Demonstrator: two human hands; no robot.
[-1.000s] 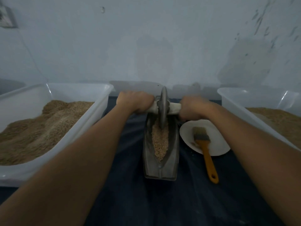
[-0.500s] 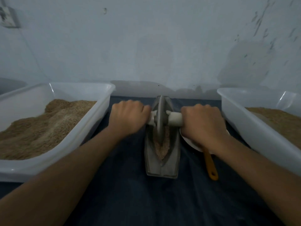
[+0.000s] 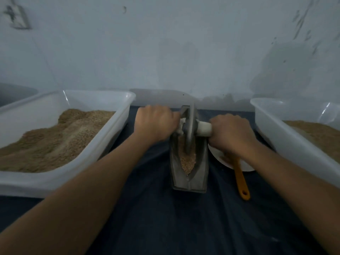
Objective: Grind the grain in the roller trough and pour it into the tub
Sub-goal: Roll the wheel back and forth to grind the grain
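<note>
Wheel (image 3: 189,129) is back toward the far end of the trough (image 3: 189,173) vs half a sec ago, when it sat nearer mid-trough, so a push stroke follows the pull. It now tilts a bit, w/ the left end of the handle further away than the right. Left hand (image 3: 154,122) and right hand (image 3: 230,131): each grip clenched round its end of the white handle (image 3: 204,128), fingers curled over it. Grain (image 3: 187,161) lies in the trough groove, looks coarse, so prob. more passes needed before any pour. Trough sits on the dark-cloth desk (image 3: 165,218) btwn two tubs, left tub (image 3: 117,115) and right tub (image 3: 272,129), both w/ grain inside. Brush (image 3: 241,179) rests on a plate (image 3: 246,167) just right of the trough, partly hidden by the right wrist.
</note>
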